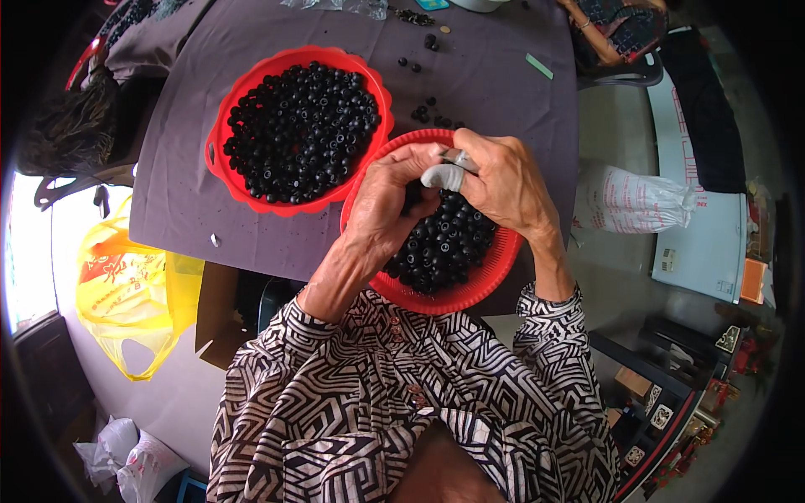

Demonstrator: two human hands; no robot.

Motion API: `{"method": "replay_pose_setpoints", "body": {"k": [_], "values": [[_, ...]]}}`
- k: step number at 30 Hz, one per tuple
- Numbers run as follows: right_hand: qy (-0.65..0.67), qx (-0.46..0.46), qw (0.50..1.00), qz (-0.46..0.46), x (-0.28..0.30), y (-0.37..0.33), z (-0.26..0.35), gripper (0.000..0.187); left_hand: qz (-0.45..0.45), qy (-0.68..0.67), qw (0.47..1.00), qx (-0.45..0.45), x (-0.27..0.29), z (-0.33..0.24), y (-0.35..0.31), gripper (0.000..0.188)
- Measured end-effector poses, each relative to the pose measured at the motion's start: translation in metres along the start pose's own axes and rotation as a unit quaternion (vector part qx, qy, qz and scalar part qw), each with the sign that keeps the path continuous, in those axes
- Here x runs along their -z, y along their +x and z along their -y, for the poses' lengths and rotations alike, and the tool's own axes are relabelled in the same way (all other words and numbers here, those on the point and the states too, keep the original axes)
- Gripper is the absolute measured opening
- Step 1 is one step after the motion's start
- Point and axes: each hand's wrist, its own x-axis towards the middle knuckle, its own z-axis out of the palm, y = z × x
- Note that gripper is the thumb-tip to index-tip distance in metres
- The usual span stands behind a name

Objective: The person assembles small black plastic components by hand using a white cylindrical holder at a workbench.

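Note:
My left hand (387, 194) and my right hand (509, 180) meet above the near red basin (436, 303), fingers bent and closed. Black round pieces (444, 247), many with a ring-shaped hollow, lie in that basin. A grey-white cover wraps the right thumb (444, 178). Between the right fingers shows a small grey, metallic-looking piece (459, 159), its full shape hidden. Whatever the left fingertips pinch is covered by the hands. To the left, a scalloped red basin (220, 159) holds more black pieces (303, 132).
A grey-purple cloth (184, 210) covers the table. Loose black pieces (429, 113) and a green strip (539, 66) lie beyond the basins. A yellow plastic bag (126, 293) hangs at the left. Another person's arm (592, 33) is at the far right. White bags (641, 199) stand right.

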Motion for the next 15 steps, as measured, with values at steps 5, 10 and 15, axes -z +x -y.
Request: {"method": "replay_pose_setpoints", "body": {"k": [5, 10, 15], "values": [[0.021, -0.039, 0.999, -0.002, 0.004, -0.01, -0.008, 0.033, 0.0, 0.191, 0.977, 0.093, 0.018, 0.015, -0.004, 0.02], [0.037, -0.043, 0.998, -0.003, 0.003, -0.012, -0.007, 0.023, -0.011, 0.187, 0.973, 0.132, 0.024, 0.016, -0.004, 0.031], [0.053, -0.024, 0.998, -0.016, -0.002, -0.01, -0.007, 0.019, -0.026, 0.059, 0.99, 0.124, 0.018, 0.004, 0.003, 0.026]]}}
